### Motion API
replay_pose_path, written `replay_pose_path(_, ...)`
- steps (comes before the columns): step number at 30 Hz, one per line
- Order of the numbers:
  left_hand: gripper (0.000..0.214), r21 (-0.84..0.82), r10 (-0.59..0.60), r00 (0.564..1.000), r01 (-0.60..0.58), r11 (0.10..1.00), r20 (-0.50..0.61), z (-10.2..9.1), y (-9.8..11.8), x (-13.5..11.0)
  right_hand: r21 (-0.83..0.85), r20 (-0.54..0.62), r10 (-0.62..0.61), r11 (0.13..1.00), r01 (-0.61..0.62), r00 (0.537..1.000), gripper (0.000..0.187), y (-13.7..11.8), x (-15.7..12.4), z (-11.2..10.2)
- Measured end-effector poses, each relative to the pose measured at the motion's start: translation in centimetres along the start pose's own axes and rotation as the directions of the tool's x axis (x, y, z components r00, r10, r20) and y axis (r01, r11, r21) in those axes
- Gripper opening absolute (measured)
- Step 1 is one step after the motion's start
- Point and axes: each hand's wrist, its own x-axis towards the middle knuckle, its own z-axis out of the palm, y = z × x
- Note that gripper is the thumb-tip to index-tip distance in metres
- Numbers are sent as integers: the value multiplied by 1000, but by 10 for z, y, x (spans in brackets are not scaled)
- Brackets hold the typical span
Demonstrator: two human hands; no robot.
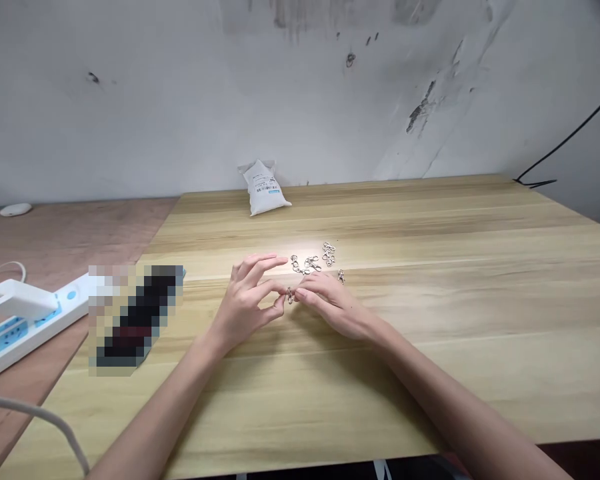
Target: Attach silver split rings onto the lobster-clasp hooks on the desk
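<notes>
My left hand (pixel 250 297) and my right hand (pixel 330 303) meet over the middle of a light wooden table (pixel 430 300). Both pinch one small metal clasp (pixel 289 295) between thumb and fingertips. The left hand's other fingers are raised and curled. The right hand lies low, its knuckles up. Just beyond the fingertips lie several more small metal clasps (pixel 313 261) in a loose heap on the tabletop, one (pixel 341 275) a little apart beside my right hand.
A small white pouch (pixel 264 188) stands at the back by the wall. At the left are a white power strip (pixel 25 320) with a plug and cable, and a blurred-out dark object (pixel 135 317). A black cable (pixel 560 143) runs down the wall at right.
</notes>
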Motion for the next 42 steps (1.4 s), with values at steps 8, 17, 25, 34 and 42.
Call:
replay_pose_path(8, 9, 95, 12, 1000, -11, 995, -11, 5, 1, -2, -318, -114, -81, 947, 41, 990, 30, 7, 4, 20)
replay_pose_path(17, 9, 200, -205, 971, 178, 963, 124, 0, -28, -11, -654, -150, -282, 747, 119, 948, 23, 12, -2, 10)
replay_pose_path(25, 13, 290, -298, 934, 234, 928, 199, -8, -70, -25, -821, -206, 6, 543, -177, 978, 21, 55, -22, -63)
replay_pose_path(34, 13, 152, -336, 923, 311, 938, 187, 2, -70, -29, -814, -59, -112, 581, 17, 992, 15, 33, 3, -24)
replay_pose_path(42, 16, 8, -300, 934, 305, 952, 195, 13, -45, -19, -846, 43, -206, 513, 145, 978, 25, 40, 14, -4)
